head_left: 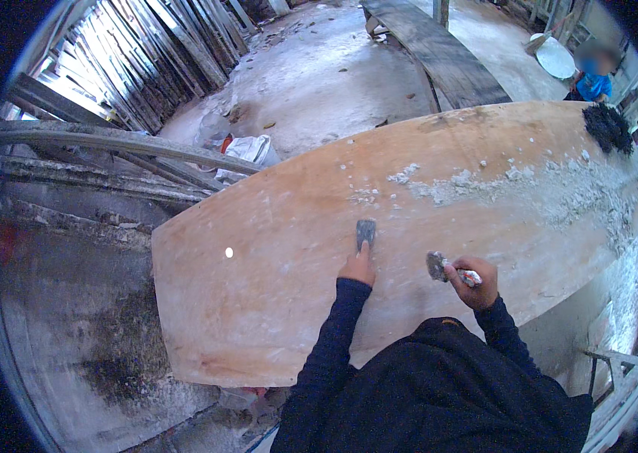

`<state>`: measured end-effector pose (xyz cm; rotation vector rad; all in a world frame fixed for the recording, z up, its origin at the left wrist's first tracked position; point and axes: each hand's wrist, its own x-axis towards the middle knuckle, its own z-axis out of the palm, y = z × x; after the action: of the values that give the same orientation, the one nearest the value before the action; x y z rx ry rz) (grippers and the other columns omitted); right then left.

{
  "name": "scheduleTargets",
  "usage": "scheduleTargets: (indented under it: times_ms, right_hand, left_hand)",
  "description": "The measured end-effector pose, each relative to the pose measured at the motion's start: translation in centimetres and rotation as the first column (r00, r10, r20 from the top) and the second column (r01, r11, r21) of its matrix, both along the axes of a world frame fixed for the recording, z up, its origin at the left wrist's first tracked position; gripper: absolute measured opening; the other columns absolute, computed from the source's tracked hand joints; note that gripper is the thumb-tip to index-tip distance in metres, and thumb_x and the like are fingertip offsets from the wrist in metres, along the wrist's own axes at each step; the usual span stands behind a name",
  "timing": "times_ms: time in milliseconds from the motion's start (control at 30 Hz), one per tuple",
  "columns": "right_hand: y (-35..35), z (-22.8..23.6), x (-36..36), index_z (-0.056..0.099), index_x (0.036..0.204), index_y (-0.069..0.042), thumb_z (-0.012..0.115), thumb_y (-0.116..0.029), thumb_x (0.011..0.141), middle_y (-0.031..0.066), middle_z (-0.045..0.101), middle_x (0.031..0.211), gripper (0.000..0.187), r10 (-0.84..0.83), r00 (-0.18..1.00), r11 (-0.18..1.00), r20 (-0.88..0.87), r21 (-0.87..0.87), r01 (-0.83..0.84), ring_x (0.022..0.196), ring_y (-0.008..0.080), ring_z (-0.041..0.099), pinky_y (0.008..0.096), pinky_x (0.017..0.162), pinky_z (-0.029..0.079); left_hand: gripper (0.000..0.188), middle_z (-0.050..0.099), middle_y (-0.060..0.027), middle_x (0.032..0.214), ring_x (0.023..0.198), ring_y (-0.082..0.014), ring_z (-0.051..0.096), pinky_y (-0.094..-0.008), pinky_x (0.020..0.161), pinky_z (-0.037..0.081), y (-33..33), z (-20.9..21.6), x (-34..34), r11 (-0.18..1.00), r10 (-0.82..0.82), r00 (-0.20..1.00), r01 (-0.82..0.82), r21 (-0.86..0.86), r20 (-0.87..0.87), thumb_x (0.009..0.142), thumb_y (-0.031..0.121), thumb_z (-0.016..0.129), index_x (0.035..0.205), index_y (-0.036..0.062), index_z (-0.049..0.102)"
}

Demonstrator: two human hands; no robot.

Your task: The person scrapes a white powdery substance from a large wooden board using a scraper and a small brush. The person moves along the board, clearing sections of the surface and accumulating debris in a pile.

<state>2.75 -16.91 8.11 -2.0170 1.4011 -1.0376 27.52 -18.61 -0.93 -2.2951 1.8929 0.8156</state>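
Note:
My left hand (356,269) is closed around a flat grey scraper (366,232), its index finger stretched along the blade. The blade lies on or just over a large tan board (258,309) with a curved far edge. To the right, my right hand (479,284) grips a short-handled tool with a grey, crusted head (436,266); its whitish handle shows reddish marks, and its exact kind is unclear. The tool's head points left, towards the scraper. Whitish-grey crumbs (485,185) are scattered on the board beyond both hands.
A black, bristly clump (607,128) sits at the board's far right end. Beyond it is a person in blue (597,83). Long timber beams (107,140) lie at the left, beside a white sack (252,149). A dark plank table (447,57) stands behind the board.

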Motion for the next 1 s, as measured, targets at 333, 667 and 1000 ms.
scheduleTargets:
  times_ms: [333, 667, 1000]
  right_hand:
    - [0.6, -0.7, -0.5, 0.058, 0.066, -0.009, 0.068, -0.018, 0.073, 0.0110, 0.058, 0.059, 0.014, 0.010, 1.000, 1.000, 0.007, 0.016, -0.011, 0.053, 0.0261, 0.059, 0.0336, 0.046, 0.043]
    - [0.2, 0.2, 0.7, 0.059, 0.068, -0.008, 0.067, -0.017, 0.073, 0.0107, 0.059, 0.061, 0.014, 0.048, 0.998, 0.998, 0.039, -0.032, -0.046, 0.054, 0.0263, 0.058, 0.0330, 0.047, 0.044]
    - [0.4, 0.0, -0.6, 0.058, 0.066, -0.008, 0.067, -0.018, 0.073, 0.0107, 0.058, 0.059, 0.015, 0.015, 1.000, 1.000, -0.015, 0.015, -0.015, 0.052, 0.0265, 0.058, 0.0335, 0.046, 0.043]
  left_hand:
    - [0.043, 0.058, -0.0208, 0.090, 0.081, -0.0366, 0.060, -0.0474, 0.068, 0.049, 1.6, 1.5, 0.4, 0.998, -0.057, 0.998, 0.057, 0.005, 0.005, 0.082, 0.020, 0.044, 0.125, 0.0160, 0.042]
    - [0.040, 0.058, -0.0237, 0.088, 0.081, -0.0377, 0.061, -0.0458, 0.068, 0.050, -1.2, 0.9, -0.4, 1.000, 0.020, 0.999, -0.020, -0.018, 0.041, 0.083, 0.018, 0.043, 0.123, 0.0119, 0.043]
    - [0.037, 0.061, -0.0234, 0.084, 0.079, -0.0386, 0.060, -0.0482, 0.067, 0.047, 0.7, 0.9, -1.5, 0.999, -0.025, 1.000, 0.025, -0.024, 0.007, 0.087, 0.023, 0.038, 0.119, 0.0081, 0.045]
